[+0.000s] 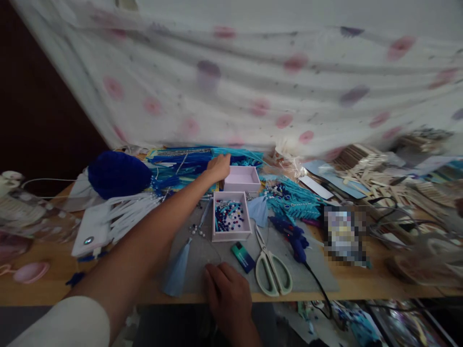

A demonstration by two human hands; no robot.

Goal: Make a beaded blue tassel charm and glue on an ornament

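Note:
My left hand (pixel 219 167) reaches far across the table, its fingers closed at the left rim of a shallow pale pink box (pixel 243 186). Nearer to me stands a second pale pink box (pixel 231 236), with red, blue and white beads (pixel 228 216) in it. My right hand (pixel 230 295) rests at the front edge of the grey mat (pixel 307 279) with curled fingers. A thin line seems to run toward its fingertips, but what they hold is hidden. To its left lies a light blue tassel (pixel 180 270) with beads at its top.
Scissors (pixel 272 270), a blue-green small box (pixel 243 257) and a blue glue gun (pixel 294 236) with its cable lie right of my right hand. A white phone-like device (pixel 91 233) and a dark blue plush piece (pixel 119 174) are left. Wooden sticks (pixel 372 178) pile at right.

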